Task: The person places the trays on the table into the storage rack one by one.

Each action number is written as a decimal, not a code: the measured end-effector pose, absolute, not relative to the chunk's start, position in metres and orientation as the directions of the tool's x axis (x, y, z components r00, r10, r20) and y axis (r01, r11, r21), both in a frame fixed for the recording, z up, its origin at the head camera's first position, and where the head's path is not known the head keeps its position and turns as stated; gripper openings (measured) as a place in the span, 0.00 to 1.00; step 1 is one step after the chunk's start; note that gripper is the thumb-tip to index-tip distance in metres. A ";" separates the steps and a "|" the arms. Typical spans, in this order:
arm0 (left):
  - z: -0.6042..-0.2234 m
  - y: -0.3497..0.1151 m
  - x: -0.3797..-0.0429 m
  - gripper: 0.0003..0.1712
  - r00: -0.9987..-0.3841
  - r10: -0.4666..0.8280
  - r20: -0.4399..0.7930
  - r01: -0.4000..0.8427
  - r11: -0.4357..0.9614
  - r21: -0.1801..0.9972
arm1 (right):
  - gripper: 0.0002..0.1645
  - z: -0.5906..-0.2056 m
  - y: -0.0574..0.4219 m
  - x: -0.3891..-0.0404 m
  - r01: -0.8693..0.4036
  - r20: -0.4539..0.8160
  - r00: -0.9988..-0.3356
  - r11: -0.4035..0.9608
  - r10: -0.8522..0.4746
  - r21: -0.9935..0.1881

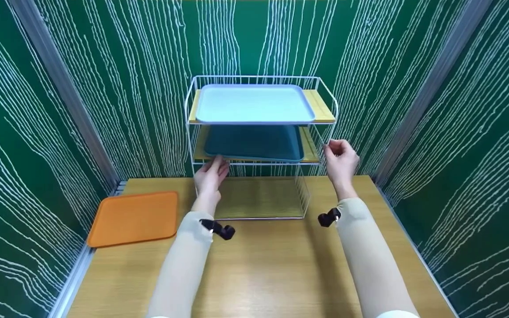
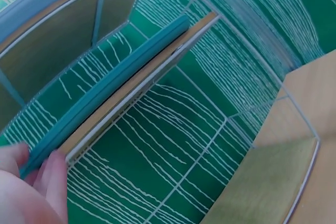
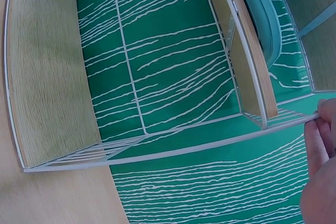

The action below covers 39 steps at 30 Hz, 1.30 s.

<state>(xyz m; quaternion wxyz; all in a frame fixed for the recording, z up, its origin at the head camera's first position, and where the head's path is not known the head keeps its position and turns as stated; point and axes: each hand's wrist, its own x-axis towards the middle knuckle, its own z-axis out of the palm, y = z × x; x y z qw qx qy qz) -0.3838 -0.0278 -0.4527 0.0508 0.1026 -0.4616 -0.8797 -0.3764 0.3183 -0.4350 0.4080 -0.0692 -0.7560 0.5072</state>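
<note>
One teal tray (image 1: 254,142), probably light, stiff, best rim-held: left hand (image 1: 210,177) pinches its front edge, right hand (image 1: 341,162) pinches the white rack (image 1: 259,198).

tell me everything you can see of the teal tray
The teal tray is a shallow rectangle with rounded corners and a raised rim, plain and smooth, like plastic. It sits on the wooden middle shelf of the white wire rack, slightly askew, its front edge along the shelf's front. The left hand pinches its front left edge. The top shelf hides part of its back; whether it lies fully flat is unclear.
</note>
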 end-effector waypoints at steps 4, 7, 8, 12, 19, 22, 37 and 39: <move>-0.466 -0.049 -0.379 0.24 -0.997 -0.014 -0.070 -0.047 -0.613 0.789 | 0.07 -0.437 0.318 -0.375 -0.312 0.543 -0.657 0.466 0.523 -0.828; -0.479 -0.074 -0.370 0.25 -0.996 0.091 -0.009 -0.061 -0.595 0.802 | 0.07 -0.439 0.317 -0.374 -0.325 0.543 -0.663 0.455 0.516 -0.829; -0.484 -0.083 -0.367 0.25 -0.993 0.122 0.007 -0.065 -0.578 0.814 | 0.07 -0.439 0.316 -0.374 -0.327 0.543 -0.664 0.454 0.514 -0.829; -0.509 -0.123 -0.355 0.27 -0.976 0.215 0.019 -0.097 -0.513 0.853 | 0.08 -0.440 0.317 -0.374 -0.330 0.545 -0.660 0.453 0.517 -0.828; -0.572 -0.207 -0.335 0.30 -0.978 0.185 -0.093 -0.149 -0.315 0.937 | 0.09 -0.439 0.314 -0.374 -0.327 0.537 -0.671 0.446 0.512 -0.833; -0.595 -0.244 -0.327 0.29 -0.982 0.084 -0.170 -0.186 -0.279 0.942 | 0.09 -0.438 0.312 -0.375 -0.324 0.539 -0.671 0.453 0.509 -0.831; -0.637 -0.380 -0.303 0.28 -0.706 -0.637 -0.309 -0.362 -0.050 0.931 | 0.10 -0.432 0.316 -0.376 -0.329 0.546 -0.668 0.458 0.505 -0.826; -0.638 -0.389 -0.300 0.31 -0.662 -0.664 -0.348 -0.411 -0.066 0.909 | 0.10 -0.431 0.316 -0.376 -0.328 0.546 -0.670 0.459 0.503 -0.825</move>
